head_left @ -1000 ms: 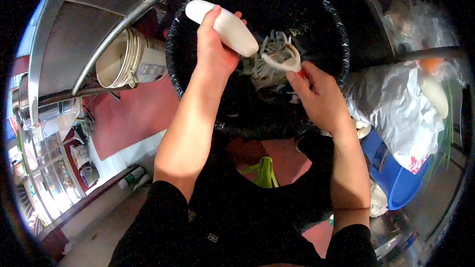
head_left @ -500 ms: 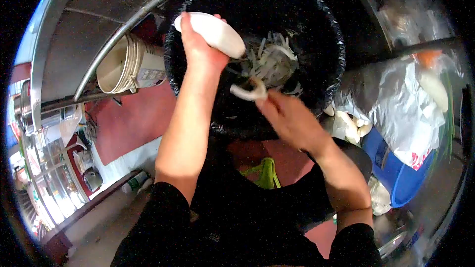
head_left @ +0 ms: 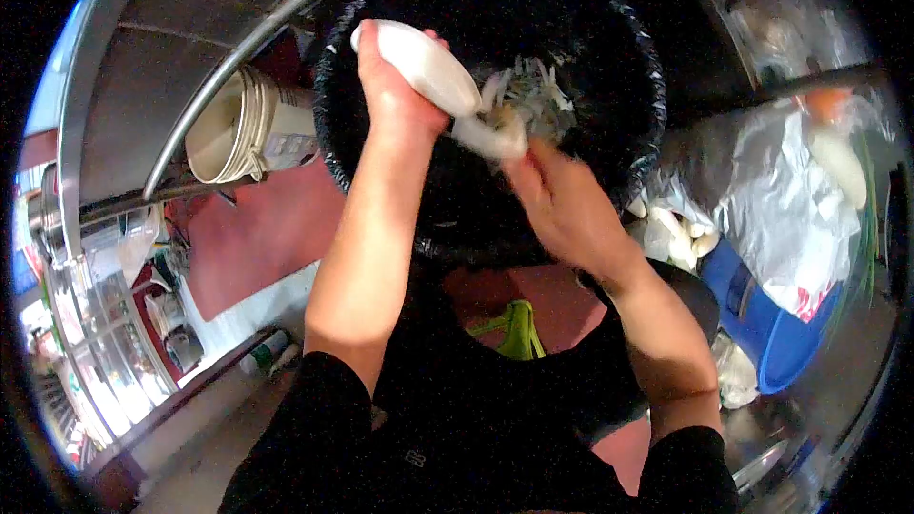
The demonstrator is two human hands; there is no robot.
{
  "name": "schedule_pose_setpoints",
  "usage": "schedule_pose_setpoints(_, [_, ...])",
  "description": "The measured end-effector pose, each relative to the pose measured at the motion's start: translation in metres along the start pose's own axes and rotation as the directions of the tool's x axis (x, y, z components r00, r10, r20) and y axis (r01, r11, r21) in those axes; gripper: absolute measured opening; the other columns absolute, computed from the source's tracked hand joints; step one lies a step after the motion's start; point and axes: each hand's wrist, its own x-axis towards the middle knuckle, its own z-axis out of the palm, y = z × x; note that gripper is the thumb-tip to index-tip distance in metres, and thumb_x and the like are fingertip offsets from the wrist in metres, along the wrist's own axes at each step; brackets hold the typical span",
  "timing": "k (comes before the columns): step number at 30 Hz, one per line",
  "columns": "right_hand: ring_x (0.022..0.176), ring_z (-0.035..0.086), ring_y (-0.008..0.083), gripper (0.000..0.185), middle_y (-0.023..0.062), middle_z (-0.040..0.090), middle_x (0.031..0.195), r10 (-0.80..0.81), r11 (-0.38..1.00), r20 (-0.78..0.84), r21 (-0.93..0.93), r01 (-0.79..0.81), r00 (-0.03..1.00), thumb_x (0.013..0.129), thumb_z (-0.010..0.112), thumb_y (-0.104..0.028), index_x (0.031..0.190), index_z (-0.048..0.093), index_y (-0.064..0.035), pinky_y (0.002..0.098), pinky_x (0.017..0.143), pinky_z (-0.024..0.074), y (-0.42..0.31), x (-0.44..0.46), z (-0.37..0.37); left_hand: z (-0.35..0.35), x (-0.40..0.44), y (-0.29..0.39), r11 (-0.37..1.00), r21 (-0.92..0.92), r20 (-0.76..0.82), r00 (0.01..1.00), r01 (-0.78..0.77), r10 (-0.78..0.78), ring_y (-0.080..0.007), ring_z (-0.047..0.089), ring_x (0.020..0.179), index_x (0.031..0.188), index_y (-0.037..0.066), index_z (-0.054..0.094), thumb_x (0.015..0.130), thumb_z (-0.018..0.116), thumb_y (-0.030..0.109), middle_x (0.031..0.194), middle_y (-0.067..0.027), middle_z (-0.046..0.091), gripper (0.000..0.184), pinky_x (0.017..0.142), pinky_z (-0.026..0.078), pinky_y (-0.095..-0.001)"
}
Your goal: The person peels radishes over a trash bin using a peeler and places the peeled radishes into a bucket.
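Observation:
My left hand [head_left: 395, 100] is wrapped round a white radish [head_left: 419, 59], which tilts down to the right over a bin lined with a black bag [head_left: 653, 100]. My right hand [head_left: 569, 209] grips a pale Y-shaped peeler [head_left: 495, 138], blurred by motion. The peeler's head is just below the radish's lower end; whether they touch I cannot tell. Deeper in the bin lies a heap of thin, pale peelings [head_left: 545, 107].
To the left, stacked whitish buckets [head_left: 219, 138] stand beneath a metal rail [head_left: 224, 62]. On the right are a blue tub [head_left: 795, 352], a silvery plastic bag [head_left: 785, 219] and several peeled white radishes [head_left: 674, 238]. Another radish [head_left: 838, 167] lies at the far right.
My right hand has moved the peeler up to the radish's lower end. The radish in my left hand has shifted slightly right.

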Motion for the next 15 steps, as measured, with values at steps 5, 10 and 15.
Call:
schedule_pose_setpoints(5, [0.074, 0.065, 0.0376, 0.039, 0.0240, 0.065, 0.083, 0.104, 0.979, 0.072, 0.167, -0.115, 0.992, 0.100, 0.048, -0.036, 0.108, 0.061, 0.0004, 0.0426, 0.068, 0.0491, -0.003, -0.005, -0.011, -0.007, -0.001, 0.019, 0.956, -0.279, 0.164, 0.986, 0.087, -0.042, -0.0279, 0.059, 0.078, 0.101, 0.006, 0.053, 0.089, 0.044, 0.067, 0.085, -0.0124, 0.060, 0.063, 0.075, 0.051, -0.0406])
schedule_pose_setpoints(10, [0.048, 0.041, 0.0048, 0.036, -0.0039, 0.045, 0.060, 0.128, 0.925, -0.087, 0.369, -0.087, 0.988, 0.102, 0.047, -0.036, 0.102, 0.059, -0.0023, 0.0234, 0.044, 0.0346, 0.006, 0.018, -0.019, -0.002, -0.007, 0.000, 0.994, -0.031, 0.304, 0.948, 0.107, -0.092, -0.0297, 0.058, 0.081, 0.101, 0.004, 0.057, 0.086, 0.045, 0.073, 0.088, -0.0135, 0.060, 0.071, 0.080, 0.049, -0.0443])
schedule_pose_setpoints(15, [0.058, 0.053, 0.0149, 0.039, 0.0067, 0.056, 0.071, 0.056, 0.931, -0.103, 0.364, -0.015, 0.993, 0.102, 0.047, -0.037, 0.102, 0.060, -0.0001, 0.0316, 0.054, 0.0419, 0.008, 0.033, -0.019, 0.014, -0.025, -0.010, 0.996, -0.020, 0.200, 0.976, 0.092, -0.086, -0.0307, 0.057, 0.087, 0.108, 0.004, 0.058, 0.086, 0.052, 0.066, 0.092, -0.0124, 0.060, 0.066, 0.087, 0.048, -0.0463])
